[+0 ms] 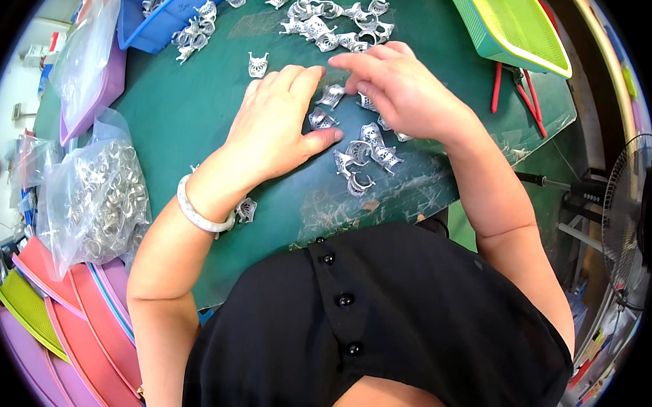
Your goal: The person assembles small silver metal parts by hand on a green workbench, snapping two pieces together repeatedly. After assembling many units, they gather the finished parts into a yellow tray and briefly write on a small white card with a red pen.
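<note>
My left hand (275, 121) lies palm down on the green table, fingers stretched out and thumb spread, with a white bangle (194, 214) at its wrist. Beside its thumb is a silver openwork ring piece (321, 119). Another ring piece (331, 95) sits between my two hands. My right hand (407, 91) hovers over several ring pieces, its index finger reaching left and its fingers apart; I see nothing held in it, though its palm side is hidden. Nearer to me lies a small group of ring pieces (372, 144). A single ring piece (258, 65) stands beyond my left hand.
More ring pieces (319, 28) are heaped at the far side. A blue bin (141, 32) stands far left, a plastic bag of rings (104, 201) at the left edge. A green-yellow basket (519, 34) and red-handled pliers (530, 103) lie far right; a fan (627, 217) stands beyond.
</note>
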### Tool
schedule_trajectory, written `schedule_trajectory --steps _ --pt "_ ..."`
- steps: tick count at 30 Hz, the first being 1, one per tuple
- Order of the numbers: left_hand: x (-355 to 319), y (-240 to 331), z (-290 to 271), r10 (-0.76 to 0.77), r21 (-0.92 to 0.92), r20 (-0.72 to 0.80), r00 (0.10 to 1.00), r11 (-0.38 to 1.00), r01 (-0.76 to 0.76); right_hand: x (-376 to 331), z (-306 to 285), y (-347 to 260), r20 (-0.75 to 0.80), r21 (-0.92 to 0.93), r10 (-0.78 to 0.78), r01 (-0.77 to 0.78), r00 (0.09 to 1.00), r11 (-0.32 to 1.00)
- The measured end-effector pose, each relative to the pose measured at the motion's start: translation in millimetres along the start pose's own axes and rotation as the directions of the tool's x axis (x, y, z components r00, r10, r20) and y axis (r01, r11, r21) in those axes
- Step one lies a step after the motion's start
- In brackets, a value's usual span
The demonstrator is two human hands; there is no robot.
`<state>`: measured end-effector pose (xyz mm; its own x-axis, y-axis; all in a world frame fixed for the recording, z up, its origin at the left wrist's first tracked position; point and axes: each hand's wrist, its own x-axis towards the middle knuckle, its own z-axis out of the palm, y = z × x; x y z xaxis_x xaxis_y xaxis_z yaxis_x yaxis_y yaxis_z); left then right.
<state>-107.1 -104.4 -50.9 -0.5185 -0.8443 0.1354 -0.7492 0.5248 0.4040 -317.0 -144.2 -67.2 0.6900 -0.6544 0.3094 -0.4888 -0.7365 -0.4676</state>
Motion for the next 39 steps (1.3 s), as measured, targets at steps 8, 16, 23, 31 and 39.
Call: schedule_trajectory --steps 8,16,23,31,39 --pt "1.7 3.9 1.5 0.019 -0.037 0.043 0.999 0.999 -0.017 -1.3 -10.0 12.3 -0.200 -0.003 0.058 -0.060 0.978 0.998" --pt "-11.4 -4.9 1.6 0.090 -0.027 0.051 0.995 0.996 -0.089 -1.0 -9.2 15.3 -0.233 0.008 0.037 -0.036 0.972 0.999" --pt "-55.5 -11.2 -26.9 0.018 -0.015 0.163 0.987 1.000 -0.016 0.5 -8.5 19.3 -0.247 -0.035 -0.036 0.028 0.968 0.999" --pt "-38.4 24.0 -28.1 0.293 -0.024 0.139 0.946 0.956 -0.293 3.7 -4.8 20.6 -0.289 -0.017 -0.048 0.045 0.956 0.999" --pt "-33.8 17.9 -2.2 0.154 -0.083 0.137 0.978 0.986 -0.144 -0.9 -20.3 7.8 -0.176 0.020 0.016 -0.013 0.984 1.000"
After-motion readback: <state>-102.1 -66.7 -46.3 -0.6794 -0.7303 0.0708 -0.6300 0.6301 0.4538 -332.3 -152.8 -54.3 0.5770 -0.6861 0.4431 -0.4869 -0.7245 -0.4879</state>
